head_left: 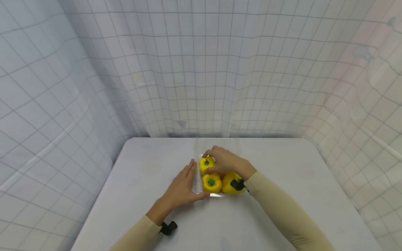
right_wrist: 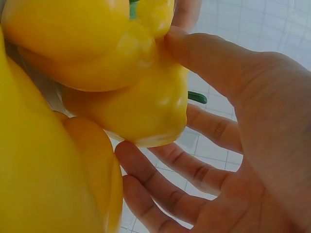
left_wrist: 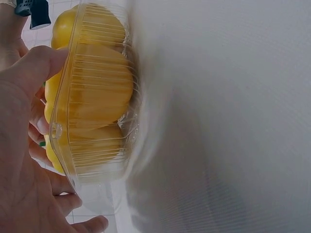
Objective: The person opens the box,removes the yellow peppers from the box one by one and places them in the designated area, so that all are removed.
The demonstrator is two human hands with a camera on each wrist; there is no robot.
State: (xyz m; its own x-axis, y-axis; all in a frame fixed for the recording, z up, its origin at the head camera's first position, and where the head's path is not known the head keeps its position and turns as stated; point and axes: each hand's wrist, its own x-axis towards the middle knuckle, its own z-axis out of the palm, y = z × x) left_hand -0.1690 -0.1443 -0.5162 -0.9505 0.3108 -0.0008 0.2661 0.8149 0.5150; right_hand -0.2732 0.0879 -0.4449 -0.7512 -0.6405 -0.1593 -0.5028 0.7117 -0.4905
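Note:
On the white table stands a clear plastic box [head_left: 198,184] holding several yellow bell peppers. My right hand [head_left: 224,161] grips the far left pepper [head_left: 204,168], its thumb on the near side and fingers curled over the far side. That pepper's green stem [right_wrist: 198,97] shows in the right wrist view. Another pepper [head_left: 211,187] sits nearer me, and one more [head_left: 226,183] lies to the right, partly behind the wrist camera. With fingers stretched along the box's left side, my left hand [head_left: 183,186] touches it, thumb [left_wrist: 46,60] resting at the front rim.
The box's clear lid [head_left: 216,142] lies folded back toward the table's far edge. White table surface [head_left: 282,167] extends on both sides. White grid-patterned curtains [head_left: 201,69] surround the table at the back and sides.

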